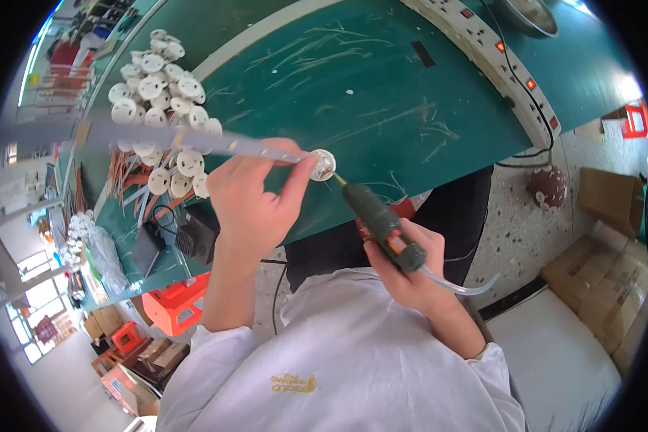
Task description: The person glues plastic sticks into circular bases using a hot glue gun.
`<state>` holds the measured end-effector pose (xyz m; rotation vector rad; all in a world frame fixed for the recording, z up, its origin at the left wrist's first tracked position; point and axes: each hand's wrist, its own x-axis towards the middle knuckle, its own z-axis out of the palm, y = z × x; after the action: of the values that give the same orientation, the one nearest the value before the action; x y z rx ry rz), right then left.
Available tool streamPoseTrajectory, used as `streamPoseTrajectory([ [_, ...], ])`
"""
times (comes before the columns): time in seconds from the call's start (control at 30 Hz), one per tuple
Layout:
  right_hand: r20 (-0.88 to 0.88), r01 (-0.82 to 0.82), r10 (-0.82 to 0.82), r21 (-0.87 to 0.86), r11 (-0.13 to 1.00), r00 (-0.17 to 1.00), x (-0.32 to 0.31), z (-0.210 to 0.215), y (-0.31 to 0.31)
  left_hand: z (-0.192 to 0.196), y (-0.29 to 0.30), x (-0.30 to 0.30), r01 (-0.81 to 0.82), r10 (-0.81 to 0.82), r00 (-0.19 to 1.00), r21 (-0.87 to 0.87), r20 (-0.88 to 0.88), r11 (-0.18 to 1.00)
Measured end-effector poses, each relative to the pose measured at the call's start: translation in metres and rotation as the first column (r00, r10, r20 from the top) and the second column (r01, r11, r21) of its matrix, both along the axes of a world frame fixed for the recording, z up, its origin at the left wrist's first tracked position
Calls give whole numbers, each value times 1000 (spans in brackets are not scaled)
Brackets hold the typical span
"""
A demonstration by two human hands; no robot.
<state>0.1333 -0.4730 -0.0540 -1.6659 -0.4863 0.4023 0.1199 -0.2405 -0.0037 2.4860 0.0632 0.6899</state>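
Between its thumb and fingertips my left hand [255, 194] pinches an LED strip [216, 142] by its end, where a small round white cap [324, 165] is fitted. The pale strip runs off to the left, blurred toward its far part. The cap's open side, with small parts inside, faces up. My right hand [410, 266] is wrapped round a dark green hot glue gun [378, 219]. Its brass nozzle tip points at the cap's lower right edge, very close to it; whether they touch I cannot tell. A clear glue stick [464, 288] sticks out of the gun's back.
Many finished-looking white round caps on strips [158, 93] lie piled at the left of the green table [381, 108]. Glue strands cling to its top. A long power strip [507, 79] with lit switches borders the right. Black boxes [194, 232] and an orange stool [176, 306] stand lower left.
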Motion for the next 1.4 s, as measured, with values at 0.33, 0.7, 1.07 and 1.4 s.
streamPoseTrajectory([
  [0.33,160,-23,20,15,1000,987,2,-5,11,-3,-9,3,7,-4,994,27,-112,1000],
  [0.7,186,-69,72,-24,997,980,4,-12,6,-11,-10,-2,-74,77,993,40,-92,997],
  [1.07,168,-27,21,35,999,986,13,-9,1,-19,-12,2,-58,56,997,-43,-51,997],
  [1.4,-223,54,2,243,969,975,57,6,-10,23,8,7,-76,23,996,-669,-88,740],
])
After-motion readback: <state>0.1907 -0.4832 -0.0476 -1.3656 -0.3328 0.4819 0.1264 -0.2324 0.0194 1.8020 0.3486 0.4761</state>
